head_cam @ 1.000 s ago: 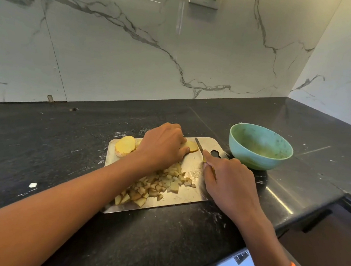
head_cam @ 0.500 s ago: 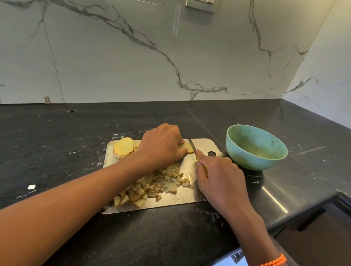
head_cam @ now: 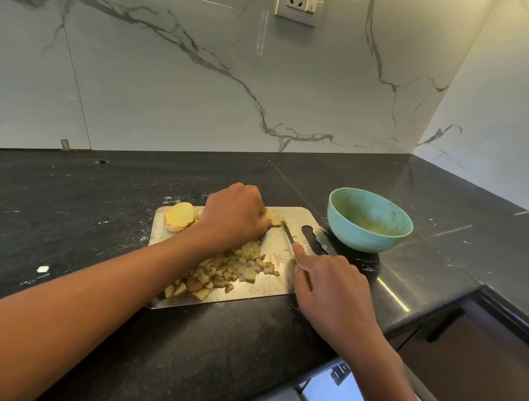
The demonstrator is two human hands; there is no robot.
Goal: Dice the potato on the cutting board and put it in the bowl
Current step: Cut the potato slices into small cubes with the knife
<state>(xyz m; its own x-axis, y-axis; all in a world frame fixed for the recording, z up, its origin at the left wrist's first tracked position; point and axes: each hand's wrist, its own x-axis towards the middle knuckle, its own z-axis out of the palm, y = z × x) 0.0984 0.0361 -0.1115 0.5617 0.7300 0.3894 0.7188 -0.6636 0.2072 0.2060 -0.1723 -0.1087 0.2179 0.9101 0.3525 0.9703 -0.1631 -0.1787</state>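
Dicing in progress on a metal cutting board (head_cam: 300, 217) set on a dark counter (head_cam: 66, 210). At the board's far left corner lies an uncut potato half (head_cam: 178, 216), cut face up. Next, the left hand (head_cam: 233, 220) rests over a potato slice (head_cam: 273, 219), fingers curled down onto it so that only its right end shows. Nearer the person, a heap of potato cubes (head_cam: 219, 276) covers the board's front. To the right, the right hand (head_cam: 329, 283) is closed around the handle of a knife (head_cam: 287, 231), forefinger laid along the spine, blade just beside the slice. The green bowl (head_cam: 369, 221) stands just off the board's right edge and looks to hold no cubes yet. For clean cuts, the holding fingertips are best kept tucked back from the blade, and the strokes evenly spaced.
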